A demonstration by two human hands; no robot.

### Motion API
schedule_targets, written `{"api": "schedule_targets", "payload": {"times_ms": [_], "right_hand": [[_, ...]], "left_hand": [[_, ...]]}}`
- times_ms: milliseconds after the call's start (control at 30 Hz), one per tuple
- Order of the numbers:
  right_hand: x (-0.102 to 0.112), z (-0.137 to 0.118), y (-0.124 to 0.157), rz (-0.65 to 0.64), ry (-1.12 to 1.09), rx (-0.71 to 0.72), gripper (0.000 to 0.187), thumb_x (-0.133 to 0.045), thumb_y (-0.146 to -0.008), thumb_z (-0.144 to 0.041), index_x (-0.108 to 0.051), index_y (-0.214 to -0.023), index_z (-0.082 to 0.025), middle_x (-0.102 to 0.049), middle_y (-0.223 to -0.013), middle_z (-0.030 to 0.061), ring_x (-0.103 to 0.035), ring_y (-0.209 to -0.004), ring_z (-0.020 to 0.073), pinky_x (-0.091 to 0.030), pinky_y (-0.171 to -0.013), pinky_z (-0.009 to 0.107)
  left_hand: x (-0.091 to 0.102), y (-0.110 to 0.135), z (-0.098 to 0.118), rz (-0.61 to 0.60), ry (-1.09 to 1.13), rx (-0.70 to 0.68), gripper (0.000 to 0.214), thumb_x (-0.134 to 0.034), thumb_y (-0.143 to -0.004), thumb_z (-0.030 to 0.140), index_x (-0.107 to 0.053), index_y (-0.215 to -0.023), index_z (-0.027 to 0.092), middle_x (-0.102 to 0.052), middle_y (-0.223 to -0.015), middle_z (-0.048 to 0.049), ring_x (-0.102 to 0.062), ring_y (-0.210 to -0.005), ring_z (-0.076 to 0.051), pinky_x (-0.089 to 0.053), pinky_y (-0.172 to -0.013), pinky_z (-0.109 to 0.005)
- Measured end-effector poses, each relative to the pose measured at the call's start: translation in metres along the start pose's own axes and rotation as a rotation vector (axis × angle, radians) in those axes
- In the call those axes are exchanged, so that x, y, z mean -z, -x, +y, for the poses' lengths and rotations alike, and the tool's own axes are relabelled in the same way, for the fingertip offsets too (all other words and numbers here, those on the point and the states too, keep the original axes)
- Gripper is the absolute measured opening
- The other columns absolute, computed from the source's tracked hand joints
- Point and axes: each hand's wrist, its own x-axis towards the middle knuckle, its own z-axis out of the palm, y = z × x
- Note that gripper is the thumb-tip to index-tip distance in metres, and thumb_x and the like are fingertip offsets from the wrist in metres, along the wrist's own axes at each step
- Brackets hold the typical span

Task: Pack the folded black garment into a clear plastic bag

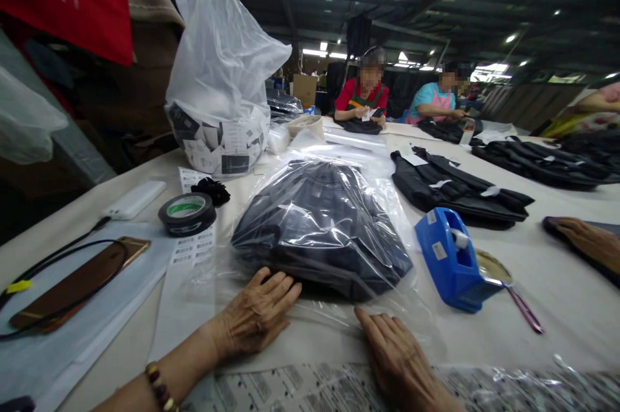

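A black bag (320, 225) lies inside a clear plastic sleeve (416, 315) in front of me. My left hand (259, 312), with a beaded bracelet at the wrist, rests its fingers on the sleeve at the bag's near left edge. Fingers stretched forward, my right hand (400, 354) lies flat on the near edge of the plastic, a little apart from the bag. Neither hand is gripping anything that I can see. To the right of the sleeve stands a blue tape dispenser (448, 263).
On the left are black tape (188, 213), a phone (80, 286), a white power bank (135, 199) and barcode labels (191, 249). A plastic bag of tags (220, 134) stands behind. More black bags (455, 189) lie right. Two co-workers (361, 99) sit opposite; another person's hand (588, 241) is at right.
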Motion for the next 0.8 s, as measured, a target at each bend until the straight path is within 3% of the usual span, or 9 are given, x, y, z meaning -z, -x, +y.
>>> {"api": "schedule_targets", "payload": {"times_ms": [200, 433, 600, 700, 800], "right_hand": [[0.0, -0.002, -0.008, 0.107, -0.038, -0.003, 0.028, -0.033, -0.084, -0.004, -0.054, -0.101, -0.012, -0.059, -0.074, 0.006, -0.053, -0.065, 0.0168, -0.045, -0.061, 0.028], [-0.005, -0.002, -0.007, 0.152, -0.065, -0.093, 0.026, -0.032, -0.086, -0.005, -0.053, -0.099, -0.012, -0.059, -0.076, 0.0069, -0.056, -0.068, 0.0171, -0.047, -0.061, 0.028], [-0.009, 0.002, -0.008, 0.146, -0.119, -0.151, 0.022, -0.033, -0.088, -0.008, -0.052, -0.097, -0.014, -0.059, -0.073, 0.0048, -0.057, -0.065, 0.016, -0.048, -0.059, 0.027], [-0.007, 0.0, -0.009, 0.15, -0.092, -0.149, 0.021, -0.033, -0.09, -0.011, -0.053, -0.097, -0.014, -0.06, -0.073, 0.0049, -0.057, -0.065, 0.0162, -0.048, -0.059, 0.028], [-0.003, -0.012, -0.012, 0.172, -0.024, -0.093, 0.023, -0.04, -0.091, -0.019, -0.054, -0.106, -0.009, -0.064, -0.086, 0.0104, -0.059, -0.079, 0.0197, -0.048, -0.07, 0.032]], "left_hand": [[-0.001, -0.001, -0.004, 0.137, -0.088, -0.066, 0.036, -0.026, -0.091, 0.007, -0.057, -0.109, 0.009, -0.065, -0.099, -0.0093, -0.055, -0.095, -0.021, -0.031, -0.088, -0.04], [-0.001, -0.004, -0.003, 0.184, -0.228, -0.012, 0.032, -0.029, -0.091, 0.004, -0.054, -0.111, 0.008, -0.065, -0.09, -0.0072, -0.057, -0.087, -0.019, -0.037, -0.084, -0.038], [-0.013, -0.01, 0.005, 0.26, -0.253, -0.025, 0.03, -0.029, -0.089, 0.003, -0.054, -0.105, 0.007, -0.064, -0.091, -0.0095, -0.057, -0.085, -0.021, -0.039, -0.082, -0.039], [-0.017, -0.012, 0.006, 0.279, -0.229, -0.062, 0.03, -0.028, -0.089, 0.004, -0.055, -0.102, 0.007, -0.064, -0.091, -0.0099, -0.057, -0.086, -0.021, -0.04, -0.081, -0.039], [-0.016, -0.013, 0.006, 0.297, -0.211, -0.101, 0.024, -0.034, -0.089, 0.005, -0.057, -0.094, 0.008, -0.063, -0.084, -0.0073, -0.057, -0.081, -0.02, -0.042, -0.078, -0.037]]}}
